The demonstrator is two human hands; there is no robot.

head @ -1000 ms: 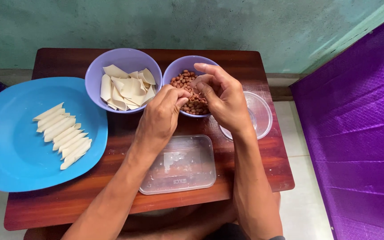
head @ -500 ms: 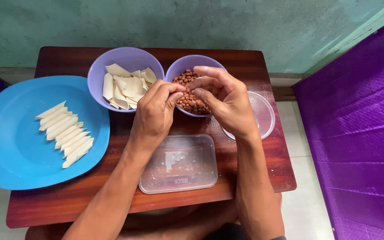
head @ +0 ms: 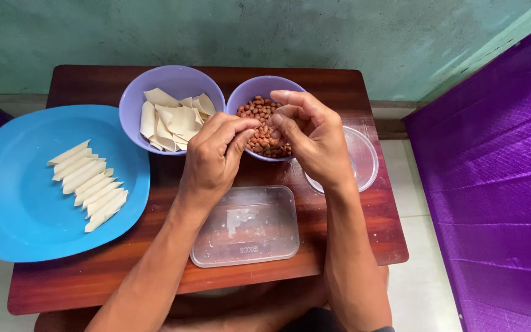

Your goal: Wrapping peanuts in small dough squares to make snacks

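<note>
My left hand (head: 213, 158) and my right hand (head: 311, 140) hover over a lilac bowl (head: 259, 88) of brown peanuts (head: 260, 109). Both have their fingertips pinched together just above the nuts, nearly touching each other. What sits between the fingertips is too small to make out. A second lilac bowl (head: 149, 80) to the left holds pale dough squares (head: 173, 117). A big blue plate (head: 19, 209) at the far left carries a row of several rolled dough sticks (head: 87, 184).
A clear rectangular plastic tub (head: 246, 226) lies on the dark wooden table (head: 75, 276) below my hands. A clear round container (head: 361, 158) stands under my right wrist. Purple fabric (head: 493, 184) hangs on the right; a green wall is behind.
Both hands have drifted slightly left over the peanut bowl, staying pinched close together. Bowls, plate and tubs have not moved.
</note>
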